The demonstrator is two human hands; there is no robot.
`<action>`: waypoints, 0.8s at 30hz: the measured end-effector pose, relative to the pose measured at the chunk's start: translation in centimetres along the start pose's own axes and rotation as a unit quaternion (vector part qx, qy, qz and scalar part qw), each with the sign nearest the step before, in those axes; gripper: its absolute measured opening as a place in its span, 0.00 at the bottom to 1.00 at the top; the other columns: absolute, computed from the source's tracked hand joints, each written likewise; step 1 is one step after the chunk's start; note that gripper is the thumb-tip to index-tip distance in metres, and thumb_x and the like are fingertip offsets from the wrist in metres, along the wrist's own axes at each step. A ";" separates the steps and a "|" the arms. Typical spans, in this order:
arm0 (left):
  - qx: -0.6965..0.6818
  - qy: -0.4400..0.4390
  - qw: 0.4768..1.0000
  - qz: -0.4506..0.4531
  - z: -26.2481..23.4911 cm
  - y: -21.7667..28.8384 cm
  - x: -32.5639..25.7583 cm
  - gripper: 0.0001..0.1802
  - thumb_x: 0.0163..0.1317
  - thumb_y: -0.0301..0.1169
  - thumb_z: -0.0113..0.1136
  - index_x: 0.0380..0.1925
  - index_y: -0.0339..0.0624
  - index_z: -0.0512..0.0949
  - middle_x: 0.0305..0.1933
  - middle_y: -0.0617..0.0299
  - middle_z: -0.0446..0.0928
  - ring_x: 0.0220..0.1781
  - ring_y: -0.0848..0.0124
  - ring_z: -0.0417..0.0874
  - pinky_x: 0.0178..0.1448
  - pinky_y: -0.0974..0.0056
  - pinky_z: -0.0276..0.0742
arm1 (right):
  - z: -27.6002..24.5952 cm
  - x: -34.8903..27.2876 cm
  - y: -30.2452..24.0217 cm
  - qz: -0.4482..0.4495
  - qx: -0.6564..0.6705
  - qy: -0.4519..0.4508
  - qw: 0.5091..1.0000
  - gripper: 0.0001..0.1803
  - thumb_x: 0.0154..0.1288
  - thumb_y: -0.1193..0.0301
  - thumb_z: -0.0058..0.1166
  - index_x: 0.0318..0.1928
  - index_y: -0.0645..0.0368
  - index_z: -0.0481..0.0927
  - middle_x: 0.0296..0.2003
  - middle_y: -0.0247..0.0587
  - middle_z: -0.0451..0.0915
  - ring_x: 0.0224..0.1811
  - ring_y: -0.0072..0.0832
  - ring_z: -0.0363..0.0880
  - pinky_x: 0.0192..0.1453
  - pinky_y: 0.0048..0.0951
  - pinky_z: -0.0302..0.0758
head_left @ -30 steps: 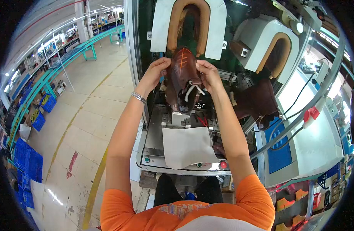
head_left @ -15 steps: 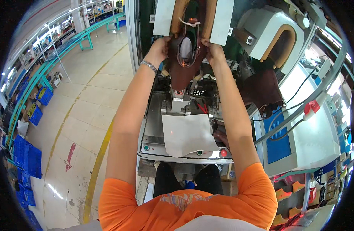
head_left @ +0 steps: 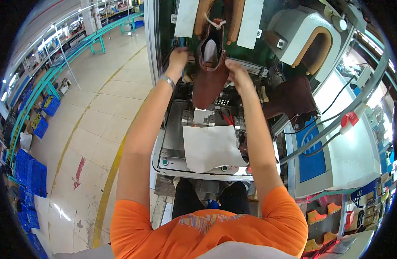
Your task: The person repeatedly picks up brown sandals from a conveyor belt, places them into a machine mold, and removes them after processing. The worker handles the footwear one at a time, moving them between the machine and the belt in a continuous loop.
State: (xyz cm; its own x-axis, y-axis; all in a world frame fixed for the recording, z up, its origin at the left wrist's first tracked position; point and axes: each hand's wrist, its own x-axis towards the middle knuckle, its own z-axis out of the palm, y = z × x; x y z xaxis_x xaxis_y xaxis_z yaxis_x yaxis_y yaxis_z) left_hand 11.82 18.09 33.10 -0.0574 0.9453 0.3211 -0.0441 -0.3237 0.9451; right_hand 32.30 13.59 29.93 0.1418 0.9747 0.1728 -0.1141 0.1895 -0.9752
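A brown leather shoe (head_left: 209, 80) with a white lace (head_left: 214, 22) sits between the blurred left hand (head_left: 179, 59), grip unclear, and the loosely spread right hand (head_left: 238, 75).

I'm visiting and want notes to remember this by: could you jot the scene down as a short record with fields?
Left hand: beside the brown boot, apart from it
Right hand: at the boot's right edge; contact unclear
Boot: opening visible, pale inside
Sheet: white, on the machine
Right side: another brown boot
Far left: blue crates
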 end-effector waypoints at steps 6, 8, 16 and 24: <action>0.254 -0.004 0.769 0.587 -0.9 5.2 -11.8 0.16 0.47 0.23 0.52 0.40 0.41 0.73 0.42 0.55 0.73 0.47 0.61 0.72 0.54 0.57 0.62 | 0.0 -7.6 8.4 0.182 0.249 -0.042 0.951 0.19 0.53 0.57 0.58 0.43 0.52 0.74 0.39 0.30 0.74 0.47 0.30 0.69 0.52 0.34 0.61; 0.327 -0.030 0.781 0.531 -0.6 6.0 -12.4 0.13 0.50 0.25 0.52 0.38 0.42 0.74 0.39 0.58 0.75 0.43 0.64 0.74 0.54 0.57 0.59 | -0.9 -5.4 12.5 0.213 0.340 -0.155 0.903 0.18 0.56 0.57 0.55 0.43 0.51 0.73 0.41 0.31 0.74 0.50 0.31 0.68 0.55 0.37 0.60; 0.485 -0.068 0.750 0.444 -1.3 4.8 -13.2 0.17 0.52 0.24 0.50 0.45 0.43 0.72 0.41 0.62 0.73 0.47 0.67 0.71 0.49 0.57 0.58 | 4.2 -4.2 17.6 0.133 0.503 -0.162 0.838 0.19 0.63 0.54 0.43 0.50 0.46 0.72 0.46 0.28 0.76 0.58 0.26 0.64 0.64 0.44 0.54; 0.470 -0.057 0.772 0.423 0.7 2.5 -14.6 0.28 0.47 0.23 0.52 0.54 0.44 0.66 0.49 0.59 0.68 0.55 0.64 0.64 0.54 0.50 0.57 | 1.4 0.6 19.9 0.088 0.462 -0.113 0.875 0.18 0.63 0.55 0.42 0.50 0.48 0.70 0.47 0.28 0.75 0.52 0.25 0.70 0.58 0.38 0.64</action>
State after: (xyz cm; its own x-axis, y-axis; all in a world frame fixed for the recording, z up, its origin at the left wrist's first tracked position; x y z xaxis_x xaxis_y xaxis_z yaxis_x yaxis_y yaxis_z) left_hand 13.27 3.51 30.78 0.4219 0.4264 0.8001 0.7083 -0.7059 0.0028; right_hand 28.71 18.12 10.81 -0.1439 0.9772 0.1564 -0.8759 -0.0522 -0.4796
